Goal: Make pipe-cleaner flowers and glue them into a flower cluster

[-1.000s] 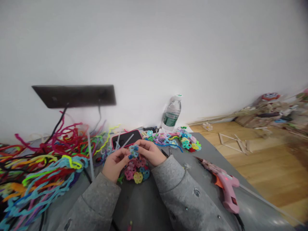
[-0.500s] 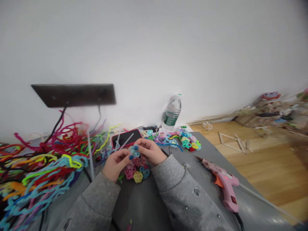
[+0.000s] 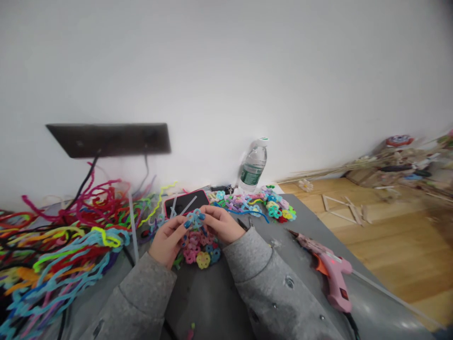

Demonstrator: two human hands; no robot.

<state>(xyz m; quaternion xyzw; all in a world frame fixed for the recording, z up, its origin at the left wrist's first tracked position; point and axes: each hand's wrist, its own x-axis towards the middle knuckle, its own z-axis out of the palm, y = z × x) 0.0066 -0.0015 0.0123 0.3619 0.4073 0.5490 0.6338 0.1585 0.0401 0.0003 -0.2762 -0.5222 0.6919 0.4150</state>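
A small light-blue pipe-cleaner flower (image 3: 194,218) is pinched between both hands above the grey table. My left hand (image 3: 169,241) grips its left side with thumb and fingers. On its other side, my right hand (image 3: 222,225) is closed on it too. Just below the fingers lies a pile of pipe-cleaner flowers (image 3: 203,259) in pink, yellow and blue, partly covered by the hands. Behind the hands rests a phone (image 3: 180,203) in a red case, with clear glue sticks (image 3: 188,205) on it.
Loose pipe cleaners (image 3: 71,264) heap up on the left. More finished flowers (image 3: 274,208) lie near a water bottle (image 3: 254,165) at the back. A pink glue gun (image 3: 331,269) rests on the right, its cord running off the front. A power strip (image 3: 109,140) is on the wall.
My left fingers have shifted slightly up and the left hand a little left. More of the light-blue flower shows between the fingertips. My right hand has barely moved.
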